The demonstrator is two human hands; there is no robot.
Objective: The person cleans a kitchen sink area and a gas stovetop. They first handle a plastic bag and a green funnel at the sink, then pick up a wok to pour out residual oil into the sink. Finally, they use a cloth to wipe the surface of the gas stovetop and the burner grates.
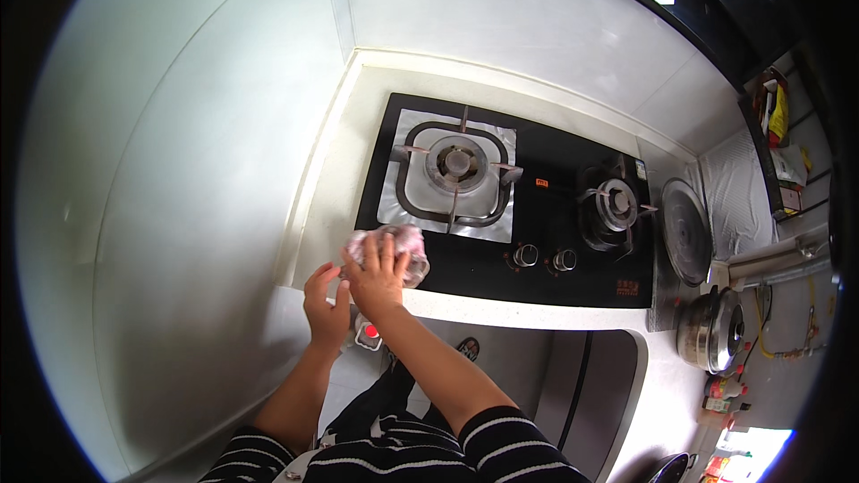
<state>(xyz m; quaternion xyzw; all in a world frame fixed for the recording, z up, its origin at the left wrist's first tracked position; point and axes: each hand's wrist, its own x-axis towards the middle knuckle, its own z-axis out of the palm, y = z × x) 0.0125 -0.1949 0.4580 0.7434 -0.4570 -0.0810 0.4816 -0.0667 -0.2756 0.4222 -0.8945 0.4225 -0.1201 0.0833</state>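
Note:
My right hand (380,275) lies over a crumpled pink and white cloth (413,241), fingers draped across it, pressing it onto the front left corner of the black glass gas stove (555,179). Part of the cloth is hidden under the palm. Just left of it, my left hand (328,302) is held at the counter's front edge with its fingers apart and nothing in them. Behind the cloth sits the large left burner (457,162), with a square pot support and a foil sheet (391,197) around it. Two control knobs (526,256) are to the right.
A smaller burner (616,204) is on the stove's right side. Beyond it a round lid (686,231) leans upright, near a lidded pot (710,331). A pale wall (188,170) rises close on the left. Several bottles (725,387) stand at the lower right.

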